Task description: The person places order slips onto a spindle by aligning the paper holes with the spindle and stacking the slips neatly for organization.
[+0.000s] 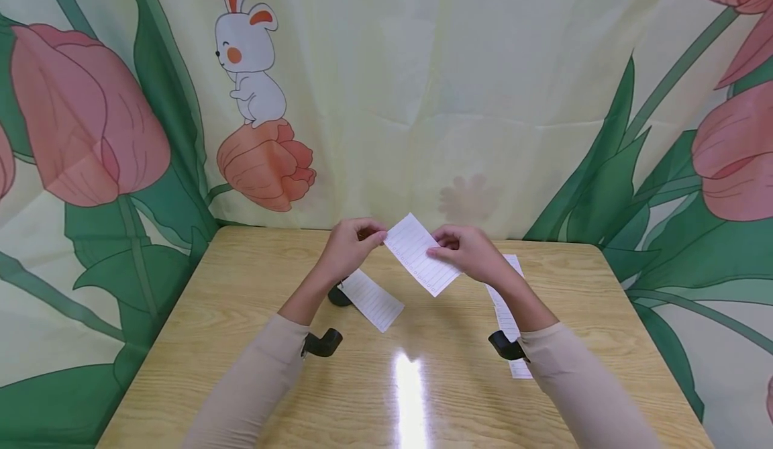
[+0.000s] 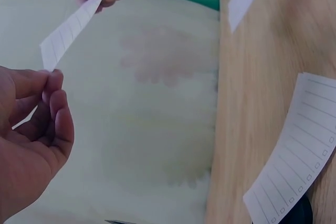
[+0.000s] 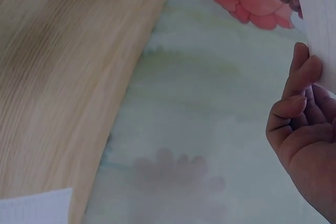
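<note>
A lined paper sheet with a row of small checkboxes is held up above the table between both hands. My left hand pinches its left corner between thumb and forefinger, which the left wrist view also shows at the corner of the sheet. On the right edge, my right hand grips the same sheet, thumb on the near face. In the right wrist view the right hand has its fingers against the sheet.
Another lined sheet lies on the wooden table at left, partly over a black round object. More lined paper lies under the right forearm. A printed curtain hangs behind the table's far edge.
</note>
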`<state>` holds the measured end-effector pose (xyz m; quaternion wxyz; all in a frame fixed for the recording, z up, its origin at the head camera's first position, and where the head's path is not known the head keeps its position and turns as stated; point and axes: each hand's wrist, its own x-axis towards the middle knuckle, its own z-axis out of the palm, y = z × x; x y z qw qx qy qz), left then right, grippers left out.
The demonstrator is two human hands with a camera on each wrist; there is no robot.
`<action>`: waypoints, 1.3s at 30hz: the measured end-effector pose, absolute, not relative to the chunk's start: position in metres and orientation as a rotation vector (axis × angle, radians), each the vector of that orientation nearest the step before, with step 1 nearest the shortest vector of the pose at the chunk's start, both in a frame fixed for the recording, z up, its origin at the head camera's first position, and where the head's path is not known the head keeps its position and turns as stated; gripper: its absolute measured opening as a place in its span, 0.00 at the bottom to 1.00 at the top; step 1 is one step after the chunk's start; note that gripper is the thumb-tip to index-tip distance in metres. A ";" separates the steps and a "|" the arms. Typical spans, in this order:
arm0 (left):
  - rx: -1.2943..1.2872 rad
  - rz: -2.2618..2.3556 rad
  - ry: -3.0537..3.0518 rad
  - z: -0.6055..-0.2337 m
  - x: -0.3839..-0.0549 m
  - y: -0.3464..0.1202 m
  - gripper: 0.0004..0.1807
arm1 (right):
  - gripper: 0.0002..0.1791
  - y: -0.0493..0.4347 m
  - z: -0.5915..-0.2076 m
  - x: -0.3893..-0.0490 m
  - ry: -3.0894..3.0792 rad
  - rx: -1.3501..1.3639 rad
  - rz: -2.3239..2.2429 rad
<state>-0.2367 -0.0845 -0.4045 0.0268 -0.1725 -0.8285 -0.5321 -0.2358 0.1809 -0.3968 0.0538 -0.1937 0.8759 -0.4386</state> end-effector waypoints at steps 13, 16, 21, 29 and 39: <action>-0.453 -1.643 -2.555 -0.408 -0.240 -0.102 0.07 | 0.10 0.164 -0.410 -0.239 2.589 -0.559 -1.432; -0.429 -1.622 -2.565 -0.408 -0.240 -0.108 0.07 | 0.09 0.158 -0.413 -0.241 2.583 -0.557 -1.471; -0.399 -1.601 -2.581 -0.405 -0.237 -0.120 0.08 | 0.08 0.145 -0.420 -0.245 2.582 -0.538 -1.512; -0.350 -1.557 -2.625 -0.409 -0.235 -0.141 0.07 | 0.09 0.121 -0.428 -0.248 2.563 -0.536 -1.562; -0.259 -1.577 -2.678 -0.425 -0.231 -0.157 0.08 | 0.08 0.102 -0.440 -0.248 2.599 -0.497 -1.511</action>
